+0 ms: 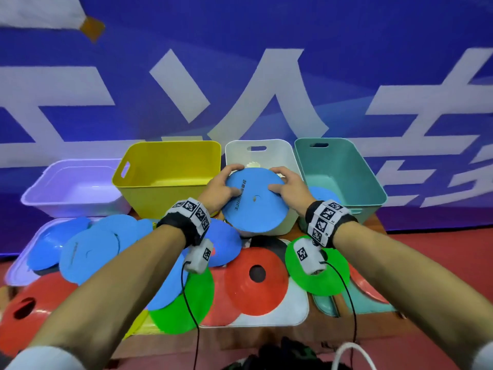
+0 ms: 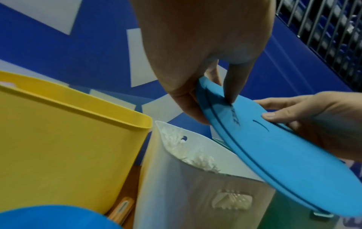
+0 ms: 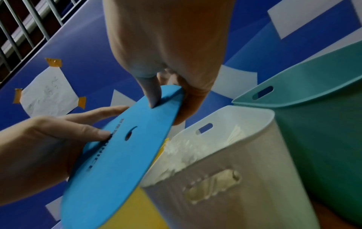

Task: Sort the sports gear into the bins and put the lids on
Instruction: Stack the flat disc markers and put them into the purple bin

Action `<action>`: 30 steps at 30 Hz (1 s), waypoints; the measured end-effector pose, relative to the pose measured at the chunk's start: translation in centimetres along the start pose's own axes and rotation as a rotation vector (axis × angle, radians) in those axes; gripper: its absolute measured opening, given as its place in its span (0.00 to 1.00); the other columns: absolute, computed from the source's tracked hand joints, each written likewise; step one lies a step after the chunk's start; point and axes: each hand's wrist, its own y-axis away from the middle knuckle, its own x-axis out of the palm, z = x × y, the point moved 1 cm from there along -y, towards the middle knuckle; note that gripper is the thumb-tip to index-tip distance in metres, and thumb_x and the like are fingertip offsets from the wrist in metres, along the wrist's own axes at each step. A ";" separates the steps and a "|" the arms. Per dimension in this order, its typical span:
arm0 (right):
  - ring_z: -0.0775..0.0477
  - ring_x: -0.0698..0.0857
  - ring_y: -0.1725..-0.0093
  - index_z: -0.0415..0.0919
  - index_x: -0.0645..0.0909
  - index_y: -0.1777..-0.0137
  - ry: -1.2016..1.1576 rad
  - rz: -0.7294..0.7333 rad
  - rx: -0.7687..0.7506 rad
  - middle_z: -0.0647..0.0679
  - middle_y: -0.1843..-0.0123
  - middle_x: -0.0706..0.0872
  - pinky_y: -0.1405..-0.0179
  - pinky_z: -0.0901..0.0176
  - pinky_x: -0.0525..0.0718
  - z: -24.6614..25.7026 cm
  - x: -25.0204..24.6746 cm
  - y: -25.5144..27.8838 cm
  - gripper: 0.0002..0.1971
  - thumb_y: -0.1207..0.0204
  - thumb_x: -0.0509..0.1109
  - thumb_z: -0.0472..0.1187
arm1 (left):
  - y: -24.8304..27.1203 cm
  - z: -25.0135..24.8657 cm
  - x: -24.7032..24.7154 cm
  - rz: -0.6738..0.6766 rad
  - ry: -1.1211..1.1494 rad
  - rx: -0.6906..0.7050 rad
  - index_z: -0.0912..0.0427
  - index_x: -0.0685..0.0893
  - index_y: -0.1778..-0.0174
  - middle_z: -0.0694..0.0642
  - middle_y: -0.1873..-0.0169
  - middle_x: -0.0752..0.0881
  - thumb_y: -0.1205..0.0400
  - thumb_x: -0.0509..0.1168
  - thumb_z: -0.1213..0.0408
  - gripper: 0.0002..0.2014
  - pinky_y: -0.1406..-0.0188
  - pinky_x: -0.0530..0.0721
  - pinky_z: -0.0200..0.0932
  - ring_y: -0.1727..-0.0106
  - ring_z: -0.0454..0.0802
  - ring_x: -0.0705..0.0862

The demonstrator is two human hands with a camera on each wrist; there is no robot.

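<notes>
left hand (image 1: 222, 186) + right hand (image 1: 288, 186) pinching blue disc (image 1: 254, 200) | wrist views only: white stuff in white bin (image 3: 254, 155) under them

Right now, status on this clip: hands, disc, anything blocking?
Both hands, left and right, grip one blue disc. Disc tilted over white bin, not in. White stuff already inside; nothing blocking seen.

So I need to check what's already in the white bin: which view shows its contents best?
The right wrist view: the white bin shows whitish stuff inside. The left wrist view shows some; in the head view the blue disc covers most.
</notes>
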 end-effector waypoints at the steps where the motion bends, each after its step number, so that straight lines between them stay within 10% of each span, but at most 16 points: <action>1: 0.38 0.87 0.54 0.52 0.80 0.42 -0.001 -0.005 0.000 0.39 0.47 0.87 0.56 0.49 0.87 -0.2 -1.4 -0.3 0.16 0.22 0.69 0.30 | -0.8 -0.6 1.0 0.009 -0.026 -0.001 0.43 0.77 0.35 0.57 0.42 0.81 0.22 0.66 0.79 0.27 0.48 0.87 0.55 0.46 0.56 0.83; 9: 0.41 0.83 0.46 0.49 0.78 0.33 0.024 0.042 0.028 0.41 0.38 0.83 0.45 0.46 0.85 -2.0 -11.4 -2.2 0.26 0.24 0.63 0.21 | -6.4 -4.2 9.0 0.055 -0.148 0.038 0.42 0.73 0.31 0.56 0.38 0.80 0.22 0.64 0.77 0.29 0.44 0.85 0.61 0.41 0.61 0.82; 15: 0.41 0.82 0.57 0.49 0.79 0.38 0.093 -0.096 0.019 0.42 0.48 0.83 0.59 0.50 0.83 -3.1 -17.2 -4.8 0.26 0.28 0.60 0.20 | -9.5 -3.8 13.5 0.152 -0.258 0.018 0.43 0.62 0.20 0.49 0.32 0.75 0.23 0.74 0.63 0.38 0.35 0.75 0.47 0.30 0.52 0.76; 23: 0.44 0.81 0.52 0.47 0.77 0.32 0.217 -0.202 0.100 0.50 0.46 0.79 0.66 0.61 0.77 -6.1 -20.7 -7.7 0.26 0.25 0.55 0.23 | -11.7 -1.8 14.2 0.070 -0.486 0.016 0.43 0.61 0.18 0.50 0.19 0.67 0.27 0.73 0.44 0.43 0.23 0.68 0.59 0.20 0.54 0.67; 30: 0.38 0.84 0.43 0.50 0.77 0.32 0.365 -0.171 0.181 0.47 0.42 0.83 0.47 0.48 0.84 -7.8 -21.0 -10.5 0.28 0.27 0.52 0.27 | -12.5 -1.0 14.3 0.029 -0.623 0.003 0.39 0.64 0.20 0.46 0.20 0.69 0.32 0.64 0.34 0.42 0.24 0.66 0.67 0.20 0.54 0.64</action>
